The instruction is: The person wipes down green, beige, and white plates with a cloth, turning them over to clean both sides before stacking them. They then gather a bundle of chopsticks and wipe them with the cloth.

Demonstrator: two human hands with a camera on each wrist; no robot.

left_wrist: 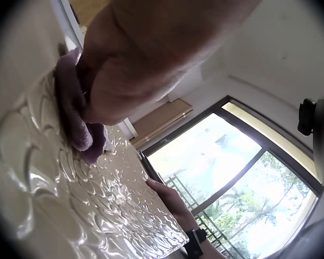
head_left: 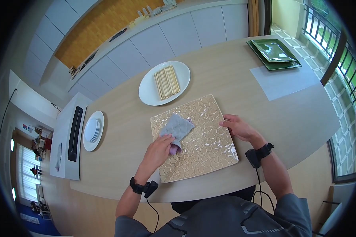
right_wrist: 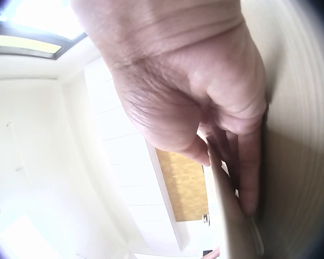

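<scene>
A square beige plate [head_left: 203, 138] with a raised, glossy swirl pattern lies near the table's front edge. On its left part is a grey cloth [head_left: 177, 127] with a purple underside; the purple part [left_wrist: 70, 102] also shows in the left wrist view. My left hand [head_left: 157, 152] presses on the cloth with fingers laid over it. At the plate's right edge my right hand [head_left: 240, 128] grips the rim, thumb on top; in the right wrist view the fingers of this hand [right_wrist: 194, 86] reach beneath the rim.
Behind the plate, a white oval plate [head_left: 146, 93] carries a row of light sticks [head_left: 167, 82]. Small white plates [head_left: 91, 129] are stacked on an oval dish at the left. Green square plates [head_left: 273, 51] stand at the back right, by a pale sheet [head_left: 283, 85].
</scene>
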